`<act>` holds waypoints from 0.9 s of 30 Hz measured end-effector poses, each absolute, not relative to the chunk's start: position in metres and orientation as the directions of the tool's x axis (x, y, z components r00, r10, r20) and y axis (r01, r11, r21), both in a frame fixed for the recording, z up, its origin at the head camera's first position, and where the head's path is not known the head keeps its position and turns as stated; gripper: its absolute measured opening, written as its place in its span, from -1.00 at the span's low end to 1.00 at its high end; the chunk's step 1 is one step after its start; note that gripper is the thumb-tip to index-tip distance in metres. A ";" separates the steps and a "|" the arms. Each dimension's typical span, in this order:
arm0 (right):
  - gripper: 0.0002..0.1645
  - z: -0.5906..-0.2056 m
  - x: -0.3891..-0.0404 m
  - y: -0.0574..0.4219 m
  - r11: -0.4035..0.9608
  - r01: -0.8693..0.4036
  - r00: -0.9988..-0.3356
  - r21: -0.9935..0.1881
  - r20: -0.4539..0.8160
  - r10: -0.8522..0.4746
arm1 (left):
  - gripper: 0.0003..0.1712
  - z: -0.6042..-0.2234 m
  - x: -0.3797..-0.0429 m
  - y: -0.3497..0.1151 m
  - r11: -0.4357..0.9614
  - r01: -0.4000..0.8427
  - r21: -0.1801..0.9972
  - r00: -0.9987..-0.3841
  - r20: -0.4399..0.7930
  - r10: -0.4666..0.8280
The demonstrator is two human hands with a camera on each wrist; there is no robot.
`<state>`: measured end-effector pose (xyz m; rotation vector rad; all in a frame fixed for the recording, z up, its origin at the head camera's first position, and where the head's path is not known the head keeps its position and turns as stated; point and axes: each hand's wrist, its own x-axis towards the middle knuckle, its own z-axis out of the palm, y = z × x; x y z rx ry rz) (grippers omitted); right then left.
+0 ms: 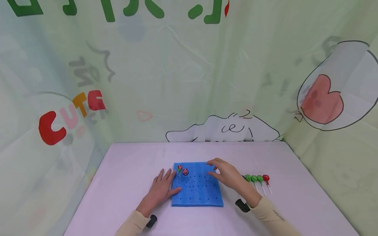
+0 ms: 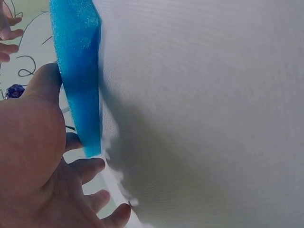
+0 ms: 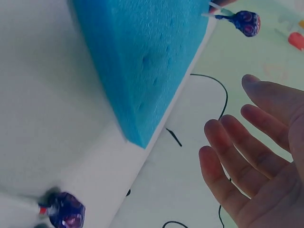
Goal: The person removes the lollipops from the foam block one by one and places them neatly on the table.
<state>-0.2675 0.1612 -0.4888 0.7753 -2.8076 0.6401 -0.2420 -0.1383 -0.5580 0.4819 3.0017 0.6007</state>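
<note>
A blue foam board (image 1: 196, 193) with rows of small holes lies on the table. Two wrapped lollipops stand in its far left part: a red and green one (image 1: 179, 167) and a red and purple one (image 1: 185, 172). My left hand (image 1: 160, 189) rests at the board's left edge, thumb on top and the other fingers spread along the side. Above the board's far right corner hovers my right hand (image 1: 226, 173), its fingers loosely bent and nothing between them. In the right wrist view that hand (image 3: 259, 161) is apart from the foam and from the standing purple lollipop (image 3: 247, 23).
Right of the board, several lollipops lie in a row on the pale table (image 1: 141, 157), including a green one (image 1: 260, 178) and a red one (image 1: 266, 178). A dark purple lollipop (image 3: 69, 210) lies at the row's near end, mostly behind my right wrist in the head view. Printed curtains surround the table.
</note>
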 end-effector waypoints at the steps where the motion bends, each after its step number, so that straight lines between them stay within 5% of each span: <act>1: -0.55 -0.489 -0.268 0.158 0.771 -0.523 -0.852 -0.364 0.264 -0.453 | -0.04 -0.558 -0.242 -0.138 0.876 0.292 0.383 -0.951 0.020 0.308; 27: -0.62 -0.499 -0.267 0.094 0.755 -0.572 -0.819 -0.320 0.270 -0.506 | -0.06 -0.559 -0.244 -0.139 0.882 0.288 0.373 -0.953 0.023 0.302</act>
